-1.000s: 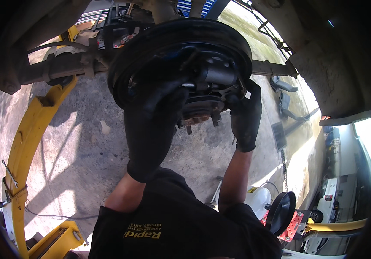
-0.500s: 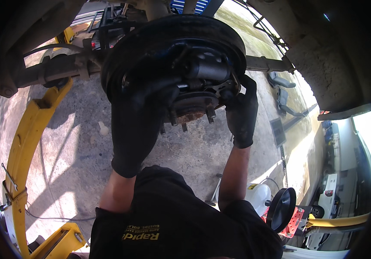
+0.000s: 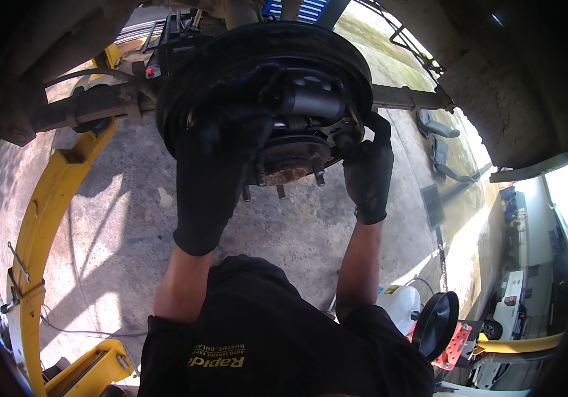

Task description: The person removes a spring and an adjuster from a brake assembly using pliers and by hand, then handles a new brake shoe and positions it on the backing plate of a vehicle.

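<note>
In front of me is a drum brake assembly with a round black backing plate (image 3: 194,79). Near its top sits a dark wheel cylinder (image 3: 313,100), and under that a metal adjuster rod (image 3: 295,124) runs sideways. The rusty hub (image 3: 288,162) with several studs is below. Black gloves cover both hands. My left hand (image 3: 214,162) is closed at the left end of the adjuster rod; its fingertips are too dark to show what they grip. At the right rim, my right hand (image 3: 368,169) pinches the brake shoe (image 3: 358,127) between thumb and fingers.
A yellow lift arm (image 3: 49,205) rises on the left with a wrench (image 3: 19,261) on it. The axle beam (image 3: 409,98) extends behind the plate. At lower right are a white tank (image 3: 397,306), a black round dish (image 3: 437,324) and a red perforated stand (image 3: 452,347).
The view has shifted slightly. My left hand has turned a little at the adjuster rod, and its forearm stands more upright. My right hand keeps its place at the brake's right edge.
</note>
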### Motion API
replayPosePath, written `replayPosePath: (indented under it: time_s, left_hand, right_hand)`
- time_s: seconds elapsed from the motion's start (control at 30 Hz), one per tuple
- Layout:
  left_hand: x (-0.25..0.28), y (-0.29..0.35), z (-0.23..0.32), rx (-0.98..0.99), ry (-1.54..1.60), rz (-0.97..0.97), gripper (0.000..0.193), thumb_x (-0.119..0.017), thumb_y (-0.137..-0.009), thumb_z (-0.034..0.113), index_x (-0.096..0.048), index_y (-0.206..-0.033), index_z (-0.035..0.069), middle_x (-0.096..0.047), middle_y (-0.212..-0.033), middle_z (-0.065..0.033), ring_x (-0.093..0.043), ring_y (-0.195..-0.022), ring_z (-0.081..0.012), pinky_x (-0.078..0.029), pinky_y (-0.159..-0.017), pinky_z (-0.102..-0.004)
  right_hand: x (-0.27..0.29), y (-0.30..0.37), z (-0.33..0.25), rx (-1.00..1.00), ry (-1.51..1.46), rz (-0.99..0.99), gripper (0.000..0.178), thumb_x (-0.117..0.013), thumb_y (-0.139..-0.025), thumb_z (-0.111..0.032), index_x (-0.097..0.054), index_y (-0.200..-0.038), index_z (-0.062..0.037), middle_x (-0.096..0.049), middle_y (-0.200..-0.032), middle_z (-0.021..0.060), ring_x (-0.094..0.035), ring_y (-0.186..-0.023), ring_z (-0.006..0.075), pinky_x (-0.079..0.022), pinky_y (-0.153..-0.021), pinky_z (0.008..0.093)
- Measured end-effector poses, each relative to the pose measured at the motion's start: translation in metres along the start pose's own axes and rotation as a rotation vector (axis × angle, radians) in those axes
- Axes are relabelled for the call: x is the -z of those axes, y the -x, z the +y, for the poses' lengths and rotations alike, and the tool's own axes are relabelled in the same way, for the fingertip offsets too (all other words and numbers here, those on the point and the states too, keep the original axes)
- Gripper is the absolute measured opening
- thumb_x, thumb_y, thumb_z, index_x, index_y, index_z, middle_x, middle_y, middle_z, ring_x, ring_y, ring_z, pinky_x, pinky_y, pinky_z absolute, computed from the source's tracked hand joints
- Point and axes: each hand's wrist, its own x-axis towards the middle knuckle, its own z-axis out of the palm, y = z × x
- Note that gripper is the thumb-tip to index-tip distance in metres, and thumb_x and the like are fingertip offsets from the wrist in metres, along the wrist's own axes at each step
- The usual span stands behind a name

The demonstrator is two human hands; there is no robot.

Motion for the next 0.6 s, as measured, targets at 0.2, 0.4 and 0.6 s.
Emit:
replayPosePath:
  time_s: [0.2,0.4,0.6]
  left_hand:
    - [0.008,-0.002,0.008,0.122,-0.074,-0.079,0.025,-0.073,-0.096,0.012,-0.072,-0.120,0.007,-0.074,-0.102,-0.0041,-0.068,-0.085,-0.0093,-0.054,-0.072,-0.0248]
    - [0.007,-0.008,-0.004,0.090,0.051,-0.078,0.025,-0.074,-0.095,0.012,-0.072,-0.119,0.007,-0.074,-0.104,-0.0044,-0.069,-0.090,-0.0099,-0.055,-0.078,-0.0250]
    - [0.009,-0.009,-0.001,0.084,0.032,-0.092,0.027,-0.073,-0.096,0.013,-0.072,-0.122,0.006,-0.074,-0.108,-0.0040,-0.069,-0.094,-0.0110,-0.055,-0.082,-0.0267]
  right_hand:
    - [-0.002,0.001,-0.004,-0.008,-0.074,-0.025,0.049,-0.075,-0.092,-0.009,-0.052,-0.135,-0.0001,-0.073,-0.075,0.0120,-0.070,-0.061,0.0180,-0.050,-0.057,0.0306]
    - [0.000,0.001,0.002,0.041,-0.029,-0.006,0.049,-0.072,-0.094,-0.007,-0.051,-0.138,0.0002,-0.075,-0.077,0.0130,-0.073,-0.064,0.0180,-0.051,-0.058,0.0289]
    - [-0.002,0.001,0.001,-0.010,-0.108,0.001,0.051,-0.082,-0.088,-0.016,-0.056,-0.127,0.0019,-0.073,-0.103,0.0137,-0.071,-0.063,0.0200,-0.054,-0.060,0.0340]
